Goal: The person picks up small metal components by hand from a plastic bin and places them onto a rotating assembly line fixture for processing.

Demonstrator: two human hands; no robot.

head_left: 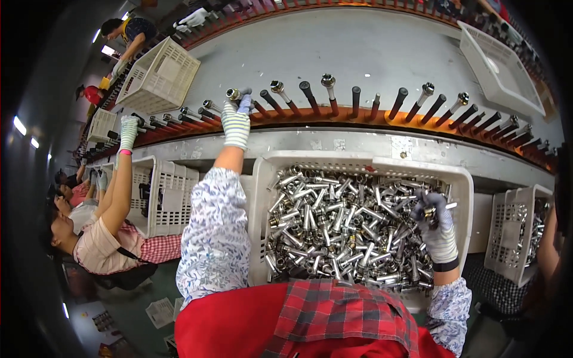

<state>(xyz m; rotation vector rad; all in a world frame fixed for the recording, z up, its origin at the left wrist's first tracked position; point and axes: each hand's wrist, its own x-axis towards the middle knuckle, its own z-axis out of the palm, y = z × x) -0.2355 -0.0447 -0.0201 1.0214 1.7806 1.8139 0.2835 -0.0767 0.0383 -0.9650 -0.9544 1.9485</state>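
My left hand (pixel 236 122), in a striped glove with grey fingertips, reaches to the row of upright rods across the bench. Its fingers close around a shiny metal fitting (pixel 232 93) with a ring-shaped head, at the line of rods. Over the right side of a white crate (pixel 362 160), my right hand (pixel 439 230) has its gloved fingers curled on a metal fitting (pixel 452 206), partly hidden by the fingers. Below lies a heap of similar chrome tube fittings (pixel 334 224). Some rods carry a fitting (pixel 327 83); others show bare dark tips (pixel 356 92).
The rods stand along an orange-lit slot (pixel 310 112) in the grey bench. White crates stand at the far left (pixel 161 74), far right (pixel 501 68) and right (pixel 516 230). On my left a person (pixel 113 232) reaches a gloved hand (pixel 128 134) to the same row.
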